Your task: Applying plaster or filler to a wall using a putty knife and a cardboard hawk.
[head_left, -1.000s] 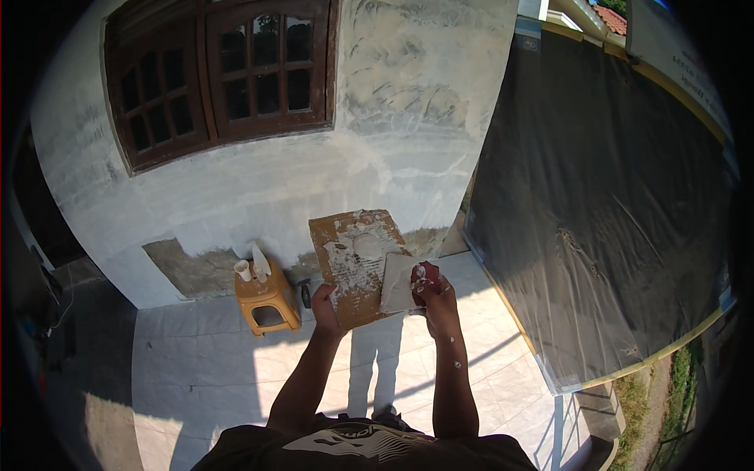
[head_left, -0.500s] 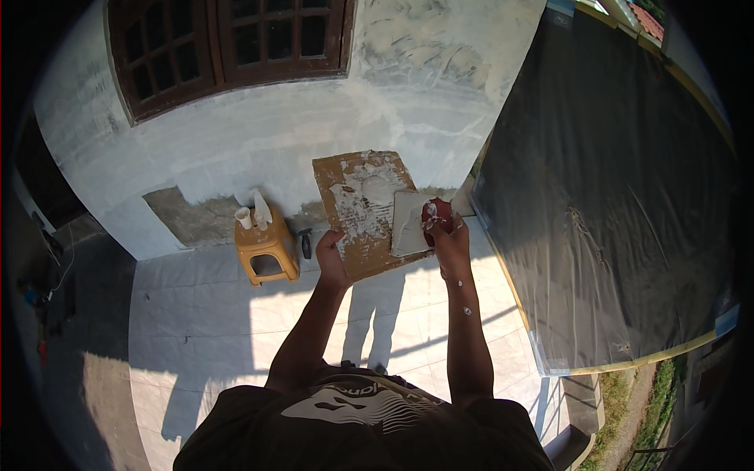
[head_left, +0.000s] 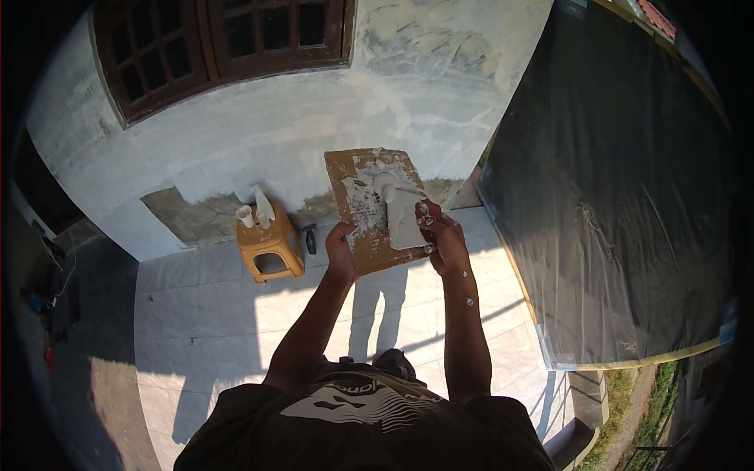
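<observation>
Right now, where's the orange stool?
In the head view the orange stool stands on the tiled floor at the foot of the plastered wall, left of the left hand holding the wooden board.

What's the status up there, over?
Left hand gripping plaster-smeared board. Right hand holding trowel flat on it. Nothing blocking.

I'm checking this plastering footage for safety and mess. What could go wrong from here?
1. The left hand grips the wooden board only at its lower edge, and the board looks tilted; the wet plaster might slide off onto the tiled floor.
2. The right hand presses the trowel across the board; a hard scrape could tip it or flick plaster.
3. The orange stool stands close by the left arm, so a sidestep could knock it.
</observation>
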`<state>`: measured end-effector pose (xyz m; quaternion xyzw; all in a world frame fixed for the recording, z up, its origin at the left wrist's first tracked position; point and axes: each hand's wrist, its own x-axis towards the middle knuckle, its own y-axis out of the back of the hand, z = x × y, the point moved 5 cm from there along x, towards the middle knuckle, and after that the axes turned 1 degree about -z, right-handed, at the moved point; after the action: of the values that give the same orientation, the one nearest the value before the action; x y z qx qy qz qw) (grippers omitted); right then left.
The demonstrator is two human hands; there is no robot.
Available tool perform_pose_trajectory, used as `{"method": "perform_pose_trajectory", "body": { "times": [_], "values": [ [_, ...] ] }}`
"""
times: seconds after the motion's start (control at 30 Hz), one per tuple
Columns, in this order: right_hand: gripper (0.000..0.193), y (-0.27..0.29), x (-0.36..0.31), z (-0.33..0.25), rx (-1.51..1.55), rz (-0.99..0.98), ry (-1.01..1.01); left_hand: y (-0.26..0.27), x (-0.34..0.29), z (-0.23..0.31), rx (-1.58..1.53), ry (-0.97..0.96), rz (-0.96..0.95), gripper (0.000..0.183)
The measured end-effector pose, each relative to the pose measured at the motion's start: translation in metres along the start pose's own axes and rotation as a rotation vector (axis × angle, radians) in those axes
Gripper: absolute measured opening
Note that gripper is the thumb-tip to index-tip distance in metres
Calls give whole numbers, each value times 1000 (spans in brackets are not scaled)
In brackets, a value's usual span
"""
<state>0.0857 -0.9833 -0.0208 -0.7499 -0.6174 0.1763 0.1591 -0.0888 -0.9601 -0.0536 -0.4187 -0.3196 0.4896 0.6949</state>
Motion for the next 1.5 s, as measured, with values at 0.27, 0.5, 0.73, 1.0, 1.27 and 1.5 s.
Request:
{"method": "perform_pose_trajectory", "body": {
  "times": [0.27,0.5,0.73,1.0,1.27,1.5],
  "values": [
    [34,30,164,-47,15,-46,48,-6,176,-14,-142,12,-35,38],
    [32,55,250,-88,-167,-30,52,-21,280,-26,-236,18,-222,45],
    [28,89,426,-153,-215,-49,87,-60,452,-45,-220,-65,-188,46],
    [34,71,616,-194,-3,-155,68,-88,643,4,-212,-65,-247,42],
    [35,4,706,-236,-12,-258,141,-109,729,80,-159,-74,-358,40],
    [32,-56,793,-289,72,-322,212,-159,807,158,-59,-115,-372,38]
  ]
}}
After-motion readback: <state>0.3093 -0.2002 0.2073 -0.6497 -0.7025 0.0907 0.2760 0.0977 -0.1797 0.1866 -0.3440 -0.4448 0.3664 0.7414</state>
